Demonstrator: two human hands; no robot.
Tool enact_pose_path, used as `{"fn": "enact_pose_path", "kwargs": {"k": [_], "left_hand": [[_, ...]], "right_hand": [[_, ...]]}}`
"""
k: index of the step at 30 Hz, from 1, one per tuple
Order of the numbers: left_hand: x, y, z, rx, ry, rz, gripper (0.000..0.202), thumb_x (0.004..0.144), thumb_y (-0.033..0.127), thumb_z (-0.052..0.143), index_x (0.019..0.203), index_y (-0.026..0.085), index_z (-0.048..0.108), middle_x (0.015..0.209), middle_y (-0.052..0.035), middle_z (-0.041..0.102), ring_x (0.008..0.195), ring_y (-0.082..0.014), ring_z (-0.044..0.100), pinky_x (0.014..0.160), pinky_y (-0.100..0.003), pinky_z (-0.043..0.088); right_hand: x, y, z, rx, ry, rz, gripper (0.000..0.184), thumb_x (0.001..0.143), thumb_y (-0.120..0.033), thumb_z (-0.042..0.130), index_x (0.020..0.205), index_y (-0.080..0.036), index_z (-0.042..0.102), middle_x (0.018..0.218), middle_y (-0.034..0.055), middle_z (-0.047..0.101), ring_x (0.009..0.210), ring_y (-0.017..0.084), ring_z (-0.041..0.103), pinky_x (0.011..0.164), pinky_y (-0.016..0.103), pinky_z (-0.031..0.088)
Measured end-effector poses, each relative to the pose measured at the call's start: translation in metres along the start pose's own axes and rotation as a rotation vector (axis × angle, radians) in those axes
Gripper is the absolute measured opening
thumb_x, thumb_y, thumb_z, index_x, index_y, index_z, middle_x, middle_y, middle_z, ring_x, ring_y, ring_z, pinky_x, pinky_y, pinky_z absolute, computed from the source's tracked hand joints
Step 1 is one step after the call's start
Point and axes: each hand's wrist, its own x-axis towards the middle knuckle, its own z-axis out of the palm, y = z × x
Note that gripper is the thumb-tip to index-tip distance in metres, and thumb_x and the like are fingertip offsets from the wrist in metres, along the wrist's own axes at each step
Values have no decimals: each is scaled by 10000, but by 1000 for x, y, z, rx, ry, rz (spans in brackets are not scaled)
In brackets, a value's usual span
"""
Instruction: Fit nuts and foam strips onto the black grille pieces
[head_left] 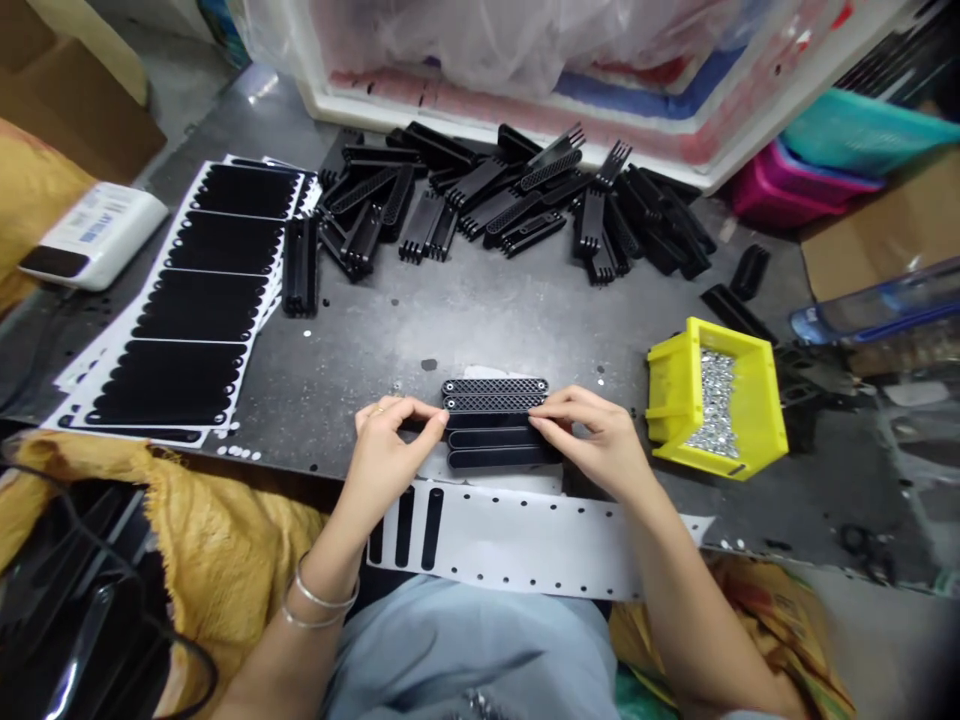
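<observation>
Where your grips close: left grip (390, 450) and right grip (600, 440) pinch the perforated black plastic strip (495, 403) between them, shut on its ends.
Handling: likely light, stiff; hold its ends.

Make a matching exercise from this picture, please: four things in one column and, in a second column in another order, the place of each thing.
Things:
1. yellow plastic bin
2. black perforated plastic strips
3. white backing strip
4. stack of black-striped sheets

Places:
A. Held between the left hand and the right hand
B. On the left part of the dark table
C. Below both hands, nearest the person's body
D. Right of the hands, filled with small silver pieces

Pairs: 1-D, 2-A, 3-C, 4-B
</observation>
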Motion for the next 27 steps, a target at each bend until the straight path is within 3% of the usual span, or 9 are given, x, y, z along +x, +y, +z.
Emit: {"fn": "enact_pose_path", "kwargs": {"k": [6,9,12,14,16,19,21,23,27], "left_hand": [[-3,4,5,51,-3,5,176,898,352,670,766,255,733,805,14,764,845,-209,663,1032,-461,421],[1,-1,-5,122,-3,69,208,931,369,641,790,250,736,819,9,774,849,-205,690,992,-427,481],[21,-22,-41,258,189,77,231,979,393,585,1011,231,747,1077,-59,790,1050,-241,710,1050,-427,488],[37,-40,-75,477,385,-59,353,986,396,577,1246,179,675,1360,-158,683,1305,-318,605,1159,-500,408],[50,-56,-103,727,404,-279,470,987,376,571,1353,82,592,1507,-274,530,1442,-411,467,1173,-572,379],[58,-67,-121,825,360,-380,378,1014,239,469,1271,3,612,1456,-355,523,1386,-446,516,1060,-554,490],[57,-68,-122,827,362,-372,315,1017,167,426,1171,15,654,1337,-335,612,1269,-402,620,975,-497,546],[56,-67,-127,826,366,-376,252,1031,192,480,1106,52,675,1180,-243,703,1110,-317,703,916,-450,574],[55,-61,-154,791,428,-348,182,1011,255,589,980,125,713,920,-96,756,885,-232,740,844,-388,586]], "right_hand": [[0,10,8,-13,-10,-58,179,981,-242,636,1050,-261,800,918,33,642,735,138,605,653,282,512],[-6,14,9,-107,70,-85,280,975,-298,657,1239,-271,748,992,44,599,723,139,562,694,312,521],[-16,16,10,-203,267,-66,445,959,-342,685,1398,-276,649,998,40,569,684,141,501,711,338,506],[-24,16,12,-209,379,-59,379,958,-351,680,1331,-283,694,967,30,562,670,143,493,713,343,491],[-31,14,16,-185,413,-67,317,956,-364,675,1257,-286,734,964,31,576,651,141,497,694,340,485],[-38,10,25,-147,386,-89,286,953,-388,664,1206,-292,756,997,43,606,640,140,530,655,325,498],[-40,7,33,-132,383,-97,258,953,-399,657,1160,-297,771,1021,50,623,659,145,575,640,309,516],[-42,7,41,-122,398,-109,237,951,-410,652,1112,-300,786,1035,57,639,697,156,625,634,294,540],[-47,12,50,-99,412,-167,229,929,-423,672,1054,-293,813,1036,71,672,674,159,669,599,270,577]]}}
